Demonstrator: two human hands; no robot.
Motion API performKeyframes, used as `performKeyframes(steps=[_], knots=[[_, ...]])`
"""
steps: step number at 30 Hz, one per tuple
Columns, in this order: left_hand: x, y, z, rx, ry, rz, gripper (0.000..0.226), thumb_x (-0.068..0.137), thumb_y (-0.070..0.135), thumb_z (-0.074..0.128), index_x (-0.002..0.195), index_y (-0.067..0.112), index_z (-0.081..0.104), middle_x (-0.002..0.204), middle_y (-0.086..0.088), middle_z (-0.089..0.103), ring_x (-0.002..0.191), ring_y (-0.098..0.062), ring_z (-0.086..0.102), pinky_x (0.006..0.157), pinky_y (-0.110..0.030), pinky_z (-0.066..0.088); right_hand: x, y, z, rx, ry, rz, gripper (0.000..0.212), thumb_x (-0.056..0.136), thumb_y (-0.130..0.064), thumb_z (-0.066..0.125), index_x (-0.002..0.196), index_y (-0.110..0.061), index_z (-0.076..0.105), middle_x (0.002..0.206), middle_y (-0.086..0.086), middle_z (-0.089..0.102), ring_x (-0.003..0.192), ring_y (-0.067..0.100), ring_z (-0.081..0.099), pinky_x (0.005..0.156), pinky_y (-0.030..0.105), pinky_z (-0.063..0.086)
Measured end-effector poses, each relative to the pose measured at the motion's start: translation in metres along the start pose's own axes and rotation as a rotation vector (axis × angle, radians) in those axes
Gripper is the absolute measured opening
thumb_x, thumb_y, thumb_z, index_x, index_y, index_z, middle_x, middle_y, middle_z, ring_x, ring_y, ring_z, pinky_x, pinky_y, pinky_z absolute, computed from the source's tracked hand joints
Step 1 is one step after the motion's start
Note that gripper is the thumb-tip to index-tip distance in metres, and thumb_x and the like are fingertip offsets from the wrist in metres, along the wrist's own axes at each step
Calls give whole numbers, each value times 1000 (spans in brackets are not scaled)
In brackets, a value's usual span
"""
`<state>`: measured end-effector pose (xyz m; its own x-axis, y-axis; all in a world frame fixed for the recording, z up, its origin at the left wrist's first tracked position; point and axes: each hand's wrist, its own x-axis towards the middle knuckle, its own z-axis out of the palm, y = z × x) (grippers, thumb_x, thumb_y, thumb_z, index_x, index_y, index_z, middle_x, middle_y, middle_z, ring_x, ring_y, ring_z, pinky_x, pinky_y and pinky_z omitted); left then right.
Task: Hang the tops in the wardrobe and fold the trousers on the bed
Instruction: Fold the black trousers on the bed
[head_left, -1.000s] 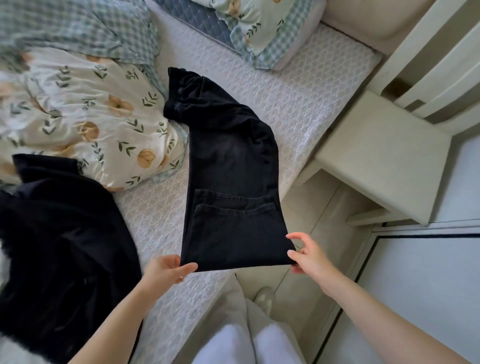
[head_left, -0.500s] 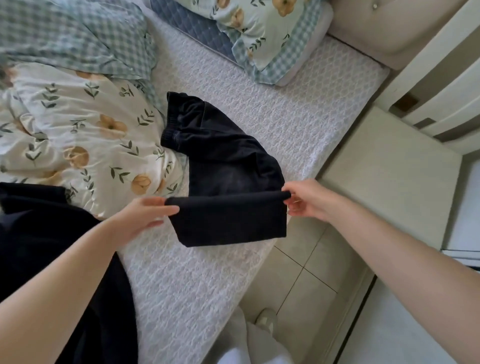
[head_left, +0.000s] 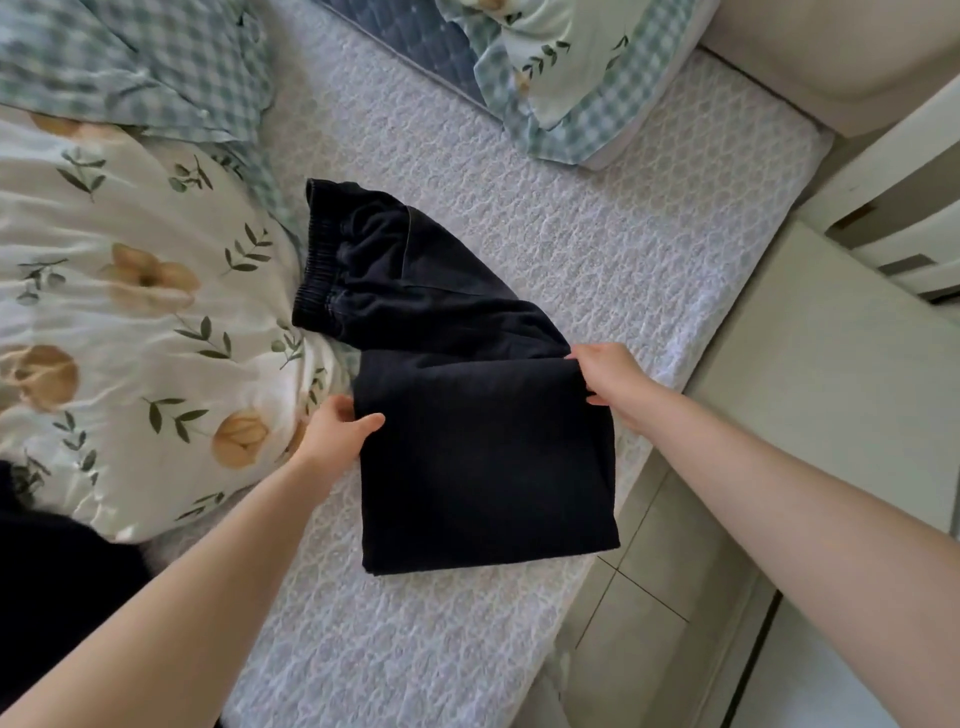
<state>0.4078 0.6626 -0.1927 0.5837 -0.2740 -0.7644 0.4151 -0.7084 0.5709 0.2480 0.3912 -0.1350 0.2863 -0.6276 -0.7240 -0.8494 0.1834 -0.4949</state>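
Trousers, black, lie at the centre of the frame on the white quilted bed, close to its right-hand edge. The leg portion is doubled over on itself and forms a flat rectangle. The elastic waistband lies uncovered above it, bunched against the floral duvet at the left of the frame.

Left hand grips the upper left corner of the doubled layer, with the thumb on top and the fingers curled beneath. Right hand pinches the upper right corner of the same layer in like fashion. Both hold the cloth low, at or just above the layer beneath.

Assessment of handling: the cloth looks like soft, washed denim of moderate weight. It is limp, not slippery and not fragile. It should lie where it is put and take a pressed crease, though the gathered waist will resist lying flat. The best hold is at the two corners of a fold edge, as now, so that the layer travels square. A single central grip would probably let the sides sag.

Also noted: a pillow at the upper right, a second dark garment at the lower left, and a pale bedside cabinet at the right.
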Motion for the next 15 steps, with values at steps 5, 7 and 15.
performKeyframes(steps=[5, 7, 15], knots=[[13, 24, -8, 14, 115, 103, 50, 89, 11, 66, 133, 12, 43, 119, -2, 60, 100, -21, 62, 83, -39, 55, 10, -26, 7, -352, 139, -369, 21, 97, -26, 49, 100, -12, 64, 103, 3, 61, 93, 18, 57, 75, 28, 43], [23, 41, -15, -109, 180, 115, 53, 88, 7, 63, 136, 10, 39, 120, -5, 58, 102, -22, 62, 89, -39, 53, 12, -40, 17, -415, 116, -498, 15, 96, -25, 51, 103, -19, 63, 112, 3, 57, 103, 18, 54, 84, 28, 43], [50, 87, -27, -724, 183, -103, 44, 87, 17, 74, 125, 3, 54, 119, -10, 63, 109, -24, 64, 92, -34, 52, 31, -74, 71, -985, 7, -748, 67, 82, -60, 62, 130, -18, 41, 129, 8, 41, 118, 29, 40, 96, 39, 43]])
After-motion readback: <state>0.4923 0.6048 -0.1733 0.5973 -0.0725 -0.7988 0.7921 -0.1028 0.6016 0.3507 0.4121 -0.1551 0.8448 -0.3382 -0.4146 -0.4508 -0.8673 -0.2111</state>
